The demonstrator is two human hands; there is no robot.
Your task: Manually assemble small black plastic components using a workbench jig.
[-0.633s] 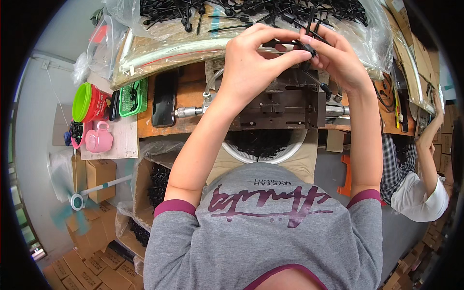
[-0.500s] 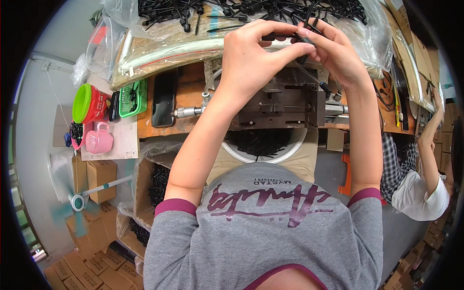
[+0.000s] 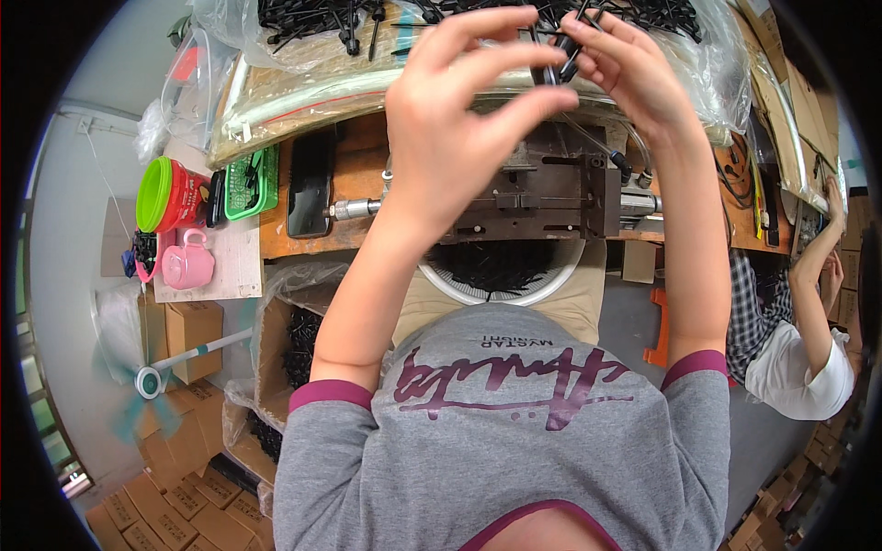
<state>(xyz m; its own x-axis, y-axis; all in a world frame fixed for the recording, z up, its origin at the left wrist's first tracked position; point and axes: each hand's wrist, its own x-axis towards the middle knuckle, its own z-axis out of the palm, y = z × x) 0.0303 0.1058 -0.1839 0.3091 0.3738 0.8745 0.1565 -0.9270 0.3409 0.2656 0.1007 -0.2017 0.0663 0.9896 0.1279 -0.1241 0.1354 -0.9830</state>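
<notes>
My right hand (image 3: pixel 634 78) is closed, its thumb and fingers pinching a few black plastic stems with thicker heads (image 3: pixel 570 57). To its left, my left hand (image 3: pixel 450 119) is smeared by motion, with fingers and thumb spread apart. Another dark piece (image 3: pixel 544 72) shows between its fingertips and the right hand; I cannot tell which hand it touches. Both hands are raised over a dark metal fixture (image 3: pixel 514 219) on the wooden bench. Behind them, a heap of similar black parts (image 3: pixel 317 20) lies on clear plastic sheeting.
Left on the bench are a black phone (image 3: pixel 310 188), a green basket (image 3: pixel 265 184), a red tub (image 3: pixel 188 197) and a pink mug (image 3: pixel 189 262). A white basin of black parts (image 3: pixel 542 292) sits at my lap. At right, another person (image 3: pixel 799 367) reaches to the bench.
My left hand has drawn left from the right hand, and its fingers have spread. My right hand has shifted slightly up and still holds black parts.
</notes>
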